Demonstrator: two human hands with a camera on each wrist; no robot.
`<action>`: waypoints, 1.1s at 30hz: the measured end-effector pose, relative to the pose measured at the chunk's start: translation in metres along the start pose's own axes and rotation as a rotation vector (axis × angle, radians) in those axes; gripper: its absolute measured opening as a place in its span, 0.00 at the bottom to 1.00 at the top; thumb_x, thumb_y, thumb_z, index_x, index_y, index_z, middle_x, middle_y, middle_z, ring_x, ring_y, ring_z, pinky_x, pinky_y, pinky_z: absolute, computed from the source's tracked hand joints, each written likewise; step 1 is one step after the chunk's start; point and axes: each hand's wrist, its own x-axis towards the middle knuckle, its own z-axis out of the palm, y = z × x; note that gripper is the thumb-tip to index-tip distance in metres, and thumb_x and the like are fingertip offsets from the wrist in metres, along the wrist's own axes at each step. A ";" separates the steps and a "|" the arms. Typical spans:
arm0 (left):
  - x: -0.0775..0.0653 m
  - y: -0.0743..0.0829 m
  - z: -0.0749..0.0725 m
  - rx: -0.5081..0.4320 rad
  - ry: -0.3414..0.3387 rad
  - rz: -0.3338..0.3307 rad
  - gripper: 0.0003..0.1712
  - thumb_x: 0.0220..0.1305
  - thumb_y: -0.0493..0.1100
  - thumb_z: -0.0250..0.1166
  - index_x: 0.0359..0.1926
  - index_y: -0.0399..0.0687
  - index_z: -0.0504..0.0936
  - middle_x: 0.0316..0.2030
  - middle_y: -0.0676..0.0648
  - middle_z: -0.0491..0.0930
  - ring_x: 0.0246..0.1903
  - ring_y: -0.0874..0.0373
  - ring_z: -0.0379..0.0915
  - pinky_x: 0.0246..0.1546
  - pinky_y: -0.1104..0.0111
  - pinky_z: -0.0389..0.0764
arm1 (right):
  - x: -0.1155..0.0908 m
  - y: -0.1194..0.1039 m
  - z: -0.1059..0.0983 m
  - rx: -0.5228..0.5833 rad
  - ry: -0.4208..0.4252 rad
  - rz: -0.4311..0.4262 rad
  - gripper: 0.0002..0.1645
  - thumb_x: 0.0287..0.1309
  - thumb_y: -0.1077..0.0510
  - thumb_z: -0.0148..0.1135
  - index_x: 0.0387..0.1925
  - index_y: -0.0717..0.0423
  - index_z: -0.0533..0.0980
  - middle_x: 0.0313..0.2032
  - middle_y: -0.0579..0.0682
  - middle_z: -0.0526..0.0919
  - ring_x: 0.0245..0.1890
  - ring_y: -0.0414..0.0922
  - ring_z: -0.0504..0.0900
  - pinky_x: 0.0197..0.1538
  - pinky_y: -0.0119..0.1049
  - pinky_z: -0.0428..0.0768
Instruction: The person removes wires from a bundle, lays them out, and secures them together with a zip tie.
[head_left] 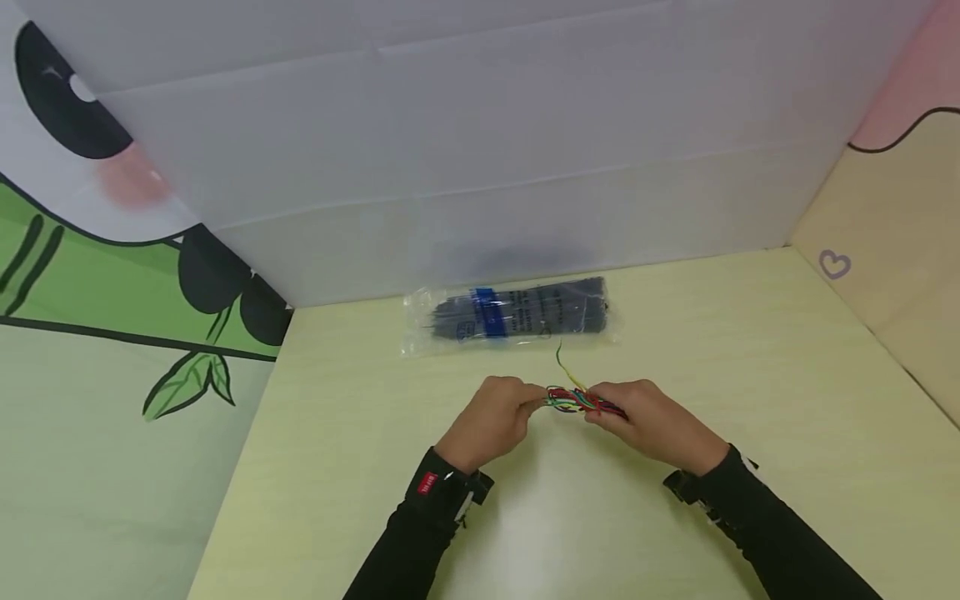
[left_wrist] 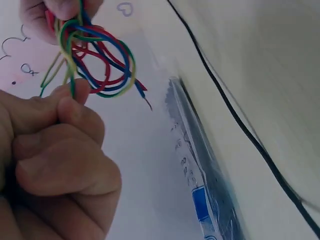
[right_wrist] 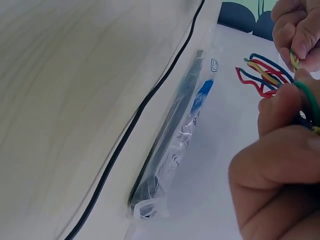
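Observation:
In front of me both hands hold a bundle of thin coloured wires [head_left: 572, 400], red, blue, green and yellow, bent into loops. My right hand [head_left: 647, 418] grips the bundle between thumb and fingers. Its other fingers are curled in the right wrist view. My left hand [head_left: 487, 421] pinches a green and yellow wire between thumb and index finger, seen close in the left wrist view. Loops of the wires [left_wrist: 117, 67] hang out between the two hands there, one blue end showing bare metal. A loose yellow-green wire end [head_left: 558, 357] sticks up beside the right fingers.
Behind the hands, a clear plastic bag [head_left: 525, 310] of dark thin strips with a blue band lies on the pale table [head_left: 337, 500]. A white wall panel [head_left: 487, 167] rises at the table's back edge. Printed side panels stand left and right.

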 end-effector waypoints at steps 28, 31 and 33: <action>0.001 0.029 -0.003 -0.887 0.323 -0.483 0.20 0.67 0.60 0.61 0.40 0.49 0.81 0.28 0.46 0.83 0.20 0.58 0.74 0.20 0.69 0.75 | 0.001 -0.031 -0.015 0.048 0.367 0.011 0.04 0.65 0.58 0.62 0.41 0.50 0.79 0.25 0.40 0.78 0.18 0.32 0.67 0.23 0.28 0.67; 0.005 0.042 0.003 -0.938 0.225 -0.469 0.22 0.67 0.61 0.60 0.35 0.48 0.85 0.25 0.48 0.84 0.19 0.57 0.75 0.18 0.71 0.72 | 0.002 -0.031 -0.011 0.055 0.370 0.016 0.03 0.66 0.58 0.61 0.41 0.49 0.79 0.25 0.39 0.77 0.18 0.33 0.66 0.24 0.28 0.67; 0.009 0.048 0.006 -0.945 0.225 -0.456 0.19 0.67 0.58 0.61 0.35 0.48 0.86 0.24 0.48 0.85 0.20 0.55 0.77 0.19 0.71 0.73 | 0.002 -0.030 -0.008 0.057 0.366 0.010 0.03 0.66 0.57 0.60 0.40 0.48 0.79 0.25 0.39 0.77 0.18 0.33 0.64 0.24 0.28 0.66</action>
